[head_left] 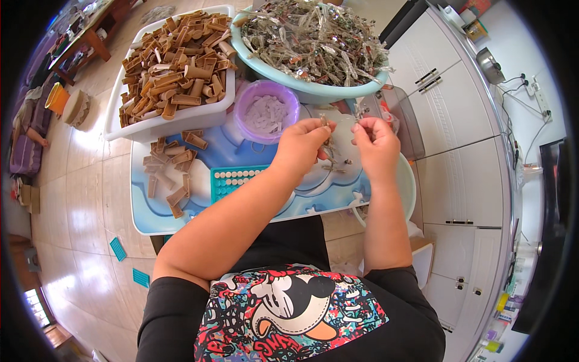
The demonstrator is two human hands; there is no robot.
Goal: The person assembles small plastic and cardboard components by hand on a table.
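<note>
My left hand [299, 148] is closed, fingertips pinched around several small clear plastic pieces [327, 145] that stick out past the fingers. Close by on its right, my right hand [377, 143] pinches another small clear plastic piece [358, 112] between thumb and forefinger. Both hands hover over the blue and white patterned table [301, 202], apart from each other. A few similar pieces lie on the tabletop just beneath them. Left of my left forearm, which partly covers it, sits a teal tray [222, 192] with rows of round white pieces in its holes.
A white tub [172, 125] heaped with brown half-shell parts stands back left; more brown parts [176, 158] lie before it. A purple basin [241, 102] holds translucent pieces. The large pale teal basin [301, 86] is piled with clear pieces. White cabinets [461, 133] flank the right.
</note>
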